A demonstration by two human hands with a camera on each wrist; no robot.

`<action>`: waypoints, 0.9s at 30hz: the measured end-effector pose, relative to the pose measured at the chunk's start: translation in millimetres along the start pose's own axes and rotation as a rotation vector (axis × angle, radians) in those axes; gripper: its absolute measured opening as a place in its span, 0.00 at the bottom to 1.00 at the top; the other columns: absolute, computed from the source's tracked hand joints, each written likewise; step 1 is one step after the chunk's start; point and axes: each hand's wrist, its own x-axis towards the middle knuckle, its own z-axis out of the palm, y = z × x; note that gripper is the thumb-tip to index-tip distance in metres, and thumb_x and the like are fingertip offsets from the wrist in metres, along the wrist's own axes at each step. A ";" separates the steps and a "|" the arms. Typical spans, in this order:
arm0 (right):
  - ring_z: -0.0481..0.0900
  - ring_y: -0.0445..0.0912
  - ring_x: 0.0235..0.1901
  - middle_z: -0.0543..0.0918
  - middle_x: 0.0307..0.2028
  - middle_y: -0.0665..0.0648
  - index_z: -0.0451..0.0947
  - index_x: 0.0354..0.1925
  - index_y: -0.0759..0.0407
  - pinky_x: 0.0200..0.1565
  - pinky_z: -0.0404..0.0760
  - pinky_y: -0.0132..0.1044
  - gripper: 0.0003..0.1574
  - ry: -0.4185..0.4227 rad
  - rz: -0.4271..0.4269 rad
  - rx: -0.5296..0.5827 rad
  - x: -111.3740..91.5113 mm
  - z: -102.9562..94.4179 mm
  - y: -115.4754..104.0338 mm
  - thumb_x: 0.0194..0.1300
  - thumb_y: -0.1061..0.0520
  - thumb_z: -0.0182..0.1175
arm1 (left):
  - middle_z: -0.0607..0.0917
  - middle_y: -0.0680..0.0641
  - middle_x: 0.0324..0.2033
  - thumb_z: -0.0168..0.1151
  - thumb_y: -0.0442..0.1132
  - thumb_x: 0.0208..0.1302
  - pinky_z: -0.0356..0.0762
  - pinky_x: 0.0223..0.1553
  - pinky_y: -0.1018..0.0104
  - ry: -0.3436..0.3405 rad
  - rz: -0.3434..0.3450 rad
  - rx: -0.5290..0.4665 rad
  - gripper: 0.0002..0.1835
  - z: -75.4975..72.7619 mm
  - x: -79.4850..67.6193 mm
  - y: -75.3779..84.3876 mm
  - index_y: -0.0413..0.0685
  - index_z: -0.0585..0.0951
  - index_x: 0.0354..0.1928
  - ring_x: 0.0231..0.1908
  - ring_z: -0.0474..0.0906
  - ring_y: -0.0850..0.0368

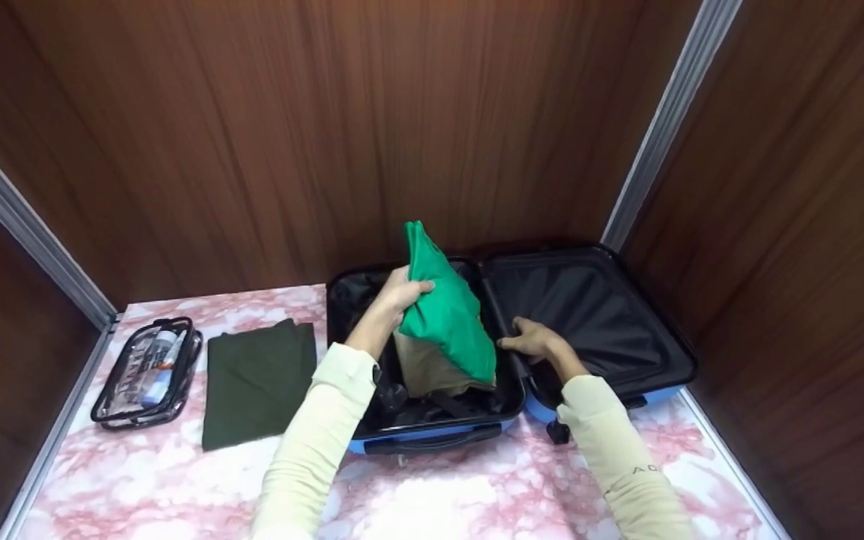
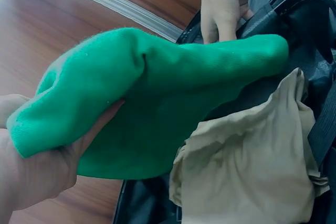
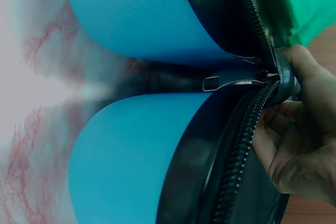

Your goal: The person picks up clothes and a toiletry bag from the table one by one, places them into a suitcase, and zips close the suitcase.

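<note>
Head view, centre of the frame: the left hand (image 1: pixel 394 295) pinches a green cloth (image 1: pixel 443 311) between thumb and fingers, above a tan cloth (image 1: pixel 428 366) in the open suitcase (image 1: pixel 597 311). Just right of the green cloth, the right hand (image 1: pixel 538 342) grips the suitcase's middle edge. Pink-and-white marbled surface (image 1: pixel 439 499) fills the bottom; brown wood-grained walls (image 1: pixel 289 135) line the top and both sides.

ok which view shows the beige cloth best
The left wrist view: the beige cloth is large, but cut off at the bottom. The head view shows it smaller, partly hidden by the green cloth; in the right wrist, I can't make it out.
</note>
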 end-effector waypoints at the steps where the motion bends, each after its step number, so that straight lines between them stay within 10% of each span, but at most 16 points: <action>1: 0.71 0.65 0.65 0.60 0.72 0.74 0.48 0.76 0.69 0.48 0.85 0.53 0.49 -0.004 0.002 -0.002 0.2 0.3 0.1 0.70 0.48 0.58 | 0.79 0.39 0.60 0.54 0.30 0.71 0.75 0.61 0.58 0.001 0.002 0.001 0.22 1.3 1.2 -2.0 0.41 0.72 0.66 0.56 0.77 0.50; 21: 0.67 0.65 0.68 0.55 0.74 0.73 0.45 0.77 0.69 0.49 0.85 0.52 0.51 -0.010 0.013 0.011 -1.2 -0.2 0.0 0.71 0.48 0.57 | 0.78 0.38 0.62 0.54 0.31 0.72 0.74 0.64 0.52 -0.003 0.007 -0.034 0.24 23.2 23.6 -31.3 0.44 0.70 0.69 0.61 0.76 0.44; 27: 0.64 0.64 0.70 0.53 0.75 0.73 0.44 0.77 0.70 0.50 0.84 0.53 0.52 -0.011 0.011 -0.008 0.7 -1.4 1.5 0.71 0.47 0.57 | 0.79 0.40 0.62 0.58 0.34 0.71 0.29 0.76 0.38 0.022 0.050 0.016 0.25 25.1 29.3 -43.2 0.46 0.72 0.68 0.65 0.73 0.43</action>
